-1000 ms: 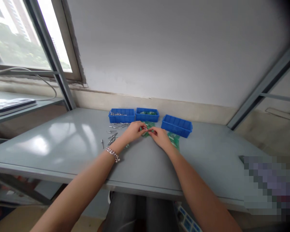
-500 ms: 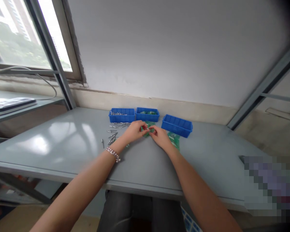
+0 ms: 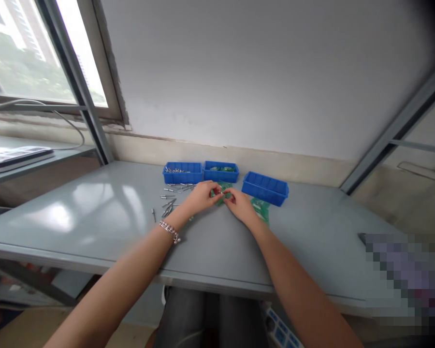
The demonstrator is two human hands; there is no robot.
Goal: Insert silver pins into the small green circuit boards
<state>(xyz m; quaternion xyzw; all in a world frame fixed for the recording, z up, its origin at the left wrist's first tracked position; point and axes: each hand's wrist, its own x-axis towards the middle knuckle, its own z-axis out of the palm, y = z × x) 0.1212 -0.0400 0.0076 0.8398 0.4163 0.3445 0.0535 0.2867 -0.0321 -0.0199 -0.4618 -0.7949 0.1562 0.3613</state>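
Note:
Over the grey table (image 3: 210, 251), my left hand (image 3: 204, 195) and my right hand (image 3: 237, 202) meet, both pinching a green plastic bag (image 3: 225, 186) near its upper part. Fingers hide much of the bag, and a small pale spot shows between the fingertips. Metal rivets (image 3: 169, 208) lie scattered left of my left hand. Another green bag (image 3: 261, 210) rests beside my right wrist, in front of the right blue bin.
Along the back stand a blue bin with metal pieces (image 3: 183, 178), a blue bin with green bags (image 3: 221, 175) and a tilted blue bin (image 3: 265, 188). A pixelated object (image 3: 402, 270) lies far right. Metal posts rise at both sides.
Both hands keep the same place and grip. Below the table edge, my legs have shifted slightly.

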